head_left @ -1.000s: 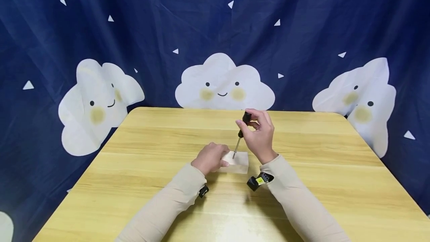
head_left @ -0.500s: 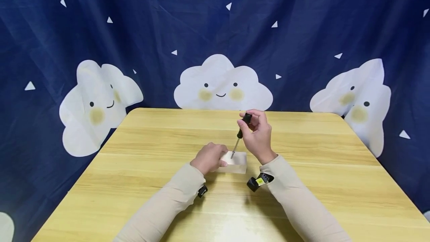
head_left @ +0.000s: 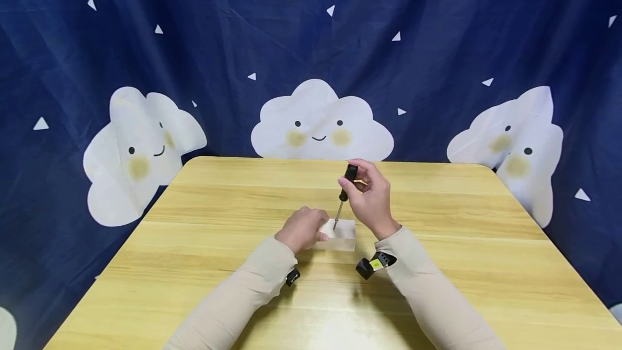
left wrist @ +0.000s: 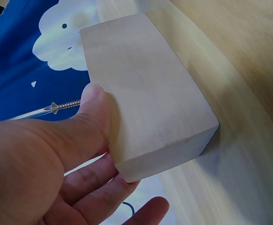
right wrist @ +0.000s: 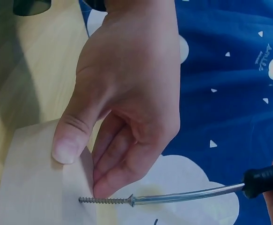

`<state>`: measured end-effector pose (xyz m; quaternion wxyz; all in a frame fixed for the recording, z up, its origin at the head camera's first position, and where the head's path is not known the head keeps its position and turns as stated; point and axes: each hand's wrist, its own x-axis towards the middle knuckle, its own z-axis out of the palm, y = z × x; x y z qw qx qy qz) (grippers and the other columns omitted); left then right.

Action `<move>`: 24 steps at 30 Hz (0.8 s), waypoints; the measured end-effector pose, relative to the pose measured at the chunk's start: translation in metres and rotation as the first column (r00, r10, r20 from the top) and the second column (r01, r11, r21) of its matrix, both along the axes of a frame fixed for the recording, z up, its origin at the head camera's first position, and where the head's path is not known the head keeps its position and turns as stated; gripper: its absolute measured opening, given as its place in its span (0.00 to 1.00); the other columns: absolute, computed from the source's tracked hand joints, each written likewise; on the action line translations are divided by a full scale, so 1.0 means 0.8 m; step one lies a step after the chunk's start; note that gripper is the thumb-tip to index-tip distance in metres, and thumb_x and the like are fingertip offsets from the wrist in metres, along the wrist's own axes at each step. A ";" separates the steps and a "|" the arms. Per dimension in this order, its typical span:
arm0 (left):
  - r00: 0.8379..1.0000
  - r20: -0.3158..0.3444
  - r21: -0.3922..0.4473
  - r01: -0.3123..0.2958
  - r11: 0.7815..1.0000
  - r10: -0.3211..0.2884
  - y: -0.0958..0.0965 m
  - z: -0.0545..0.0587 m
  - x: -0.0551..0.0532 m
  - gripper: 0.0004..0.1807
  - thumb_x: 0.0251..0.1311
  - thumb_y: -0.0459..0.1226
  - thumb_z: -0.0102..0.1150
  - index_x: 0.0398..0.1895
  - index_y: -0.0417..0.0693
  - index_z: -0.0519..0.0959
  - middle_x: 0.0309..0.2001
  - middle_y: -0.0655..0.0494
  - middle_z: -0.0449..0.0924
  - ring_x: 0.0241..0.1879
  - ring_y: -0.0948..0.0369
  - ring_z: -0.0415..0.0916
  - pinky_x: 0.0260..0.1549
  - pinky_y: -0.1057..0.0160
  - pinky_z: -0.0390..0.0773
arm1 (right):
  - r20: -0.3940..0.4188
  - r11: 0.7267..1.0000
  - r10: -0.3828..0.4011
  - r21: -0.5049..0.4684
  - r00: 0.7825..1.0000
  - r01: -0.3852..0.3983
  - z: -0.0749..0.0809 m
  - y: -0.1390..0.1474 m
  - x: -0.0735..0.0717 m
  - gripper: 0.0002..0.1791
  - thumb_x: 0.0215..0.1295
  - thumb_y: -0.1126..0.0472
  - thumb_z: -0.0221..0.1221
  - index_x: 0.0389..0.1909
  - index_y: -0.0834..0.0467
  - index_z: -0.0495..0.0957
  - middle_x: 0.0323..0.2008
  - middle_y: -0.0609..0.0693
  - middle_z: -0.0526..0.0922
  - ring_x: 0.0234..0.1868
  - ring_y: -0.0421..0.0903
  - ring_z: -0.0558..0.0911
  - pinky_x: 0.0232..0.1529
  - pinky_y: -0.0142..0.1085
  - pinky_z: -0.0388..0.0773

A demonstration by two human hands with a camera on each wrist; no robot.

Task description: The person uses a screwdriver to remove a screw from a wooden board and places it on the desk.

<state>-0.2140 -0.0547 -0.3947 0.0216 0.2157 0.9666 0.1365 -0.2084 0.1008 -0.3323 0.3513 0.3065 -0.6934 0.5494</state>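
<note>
A pale wooden block [head_left: 346,234] lies on the table, and my left hand [head_left: 305,227] holds its left end, thumb on the near side. Out of the block's upper face stands a screw [right wrist: 106,200], with much of its thread showing. The tip of a black-handled screwdriver [head_left: 349,176] meets the screw head [right wrist: 131,200]. My right hand [head_left: 374,199] grips the handle above the block, between thumb and fingers. In the left wrist view the steel shank [left wrist: 31,114] and screw show behind my left thumb; the handle is out of that view.
The wooden table [head_left: 218,274] extends around both hands. Behind it hangs a dark blue curtain [head_left: 311,26] with white cloud prints. A black camera strap [head_left: 374,264] is on the right wrist; another black device [head_left: 292,276] is on the left.
The screwdriver handle has tipped slightly left and stands more upright. My right fingers have shifted on it. My left hand keeps its hold on the block.
</note>
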 end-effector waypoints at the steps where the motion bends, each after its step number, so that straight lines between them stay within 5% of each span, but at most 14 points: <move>1: 1.000 0.000 -0.004 0.000 1.000 0.000 0.000 0.000 0.000 0.23 0.44 0.47 0.67 0.46 0.49 0.78 0.37 0.57 0.80 0.36 0.59 0.74 0.39 0.62 0.74 | 0.015 0.999 0.035 0.002 0.999 -0.035 0.000 0.000 -0.001 0.20 0.50 0.81 0.59 0.46 0.74 0.69 0.32 0.65 0.76 0.31 0.56 0.79 0.28 0.35 0.79; 4: 1.000 -0.002 -0.011 0.000 1.000 0.000 -0.001 0.000 0.000 0.24 0.45 0.47 0.66 0.46 0.49 0.78 0.38 0.57 0.80 0.38 0.58 0.75 0.41 0.61 0.73 | 0.029 0.996 0.085 0.006 0.996 -0.086 0.000 -0.001 -0.002 0.20 0.52 0.81 0.57 0.47 0.75 0.67 0.33 0.65 0.76 0.32 0.56 0.79 0.30 0.36 0.79; 12: 1.000 -0.005 0.004 -0.003 1.000 0.003 -0.001 0.003 0.001 0.23 0.45 0.46 0.67 0.46 0.48 0.78 0.37 0.57 0.80 0.37 0.59 0.74 0.40 0.61 0.74 | -0.002 0.997 -0.071 -0.033 0.997 0.071 0.002 -0.004 -0.003 0.22 0.43 0.77 0.66 0.43 0.72 0.73 0.31 0.63 0.71 0.30 0.51 0.74 0.30 0.33 0.79; 19: 1.000 0.000 0.014 0.000 1.000 0.000 -0.001 0.005 0.002 0.25 0.44 0.46 0.67 0.48 0.48 0.78 0.40 0.55 0.80 0.38 0.59 0.75 0.41 0.62 0.74 | 0.036 0.996 0.084 0.022 0.996 -0.085 0.005 -0.001 -0.004 0.18 0.53 0.82 0.56 0.47 0.75 0.69 0.36 0.66 0.76 0.36 0.59 0.80 0.35 0.39 0.79; 24: 1.000 0.008 0.017 -0.007 1.000 0.007 -0.001 0.004 0.003 0.23 0.44 0.46 0.68 0.46 0.48 0.78 0.38 0.56 0.80 0.36 0.59 0.75 0.39 0.62 0.74 | -0.018 1.000 -0.021 0.009 1.000 0.021 0.003 -0.005 -0.001 0.24 0.41 0.79 0.66 0.43 0.73 0.72 0.32 0.64 0.71 0.28 0.54 0.74 0.25 0.40 0.79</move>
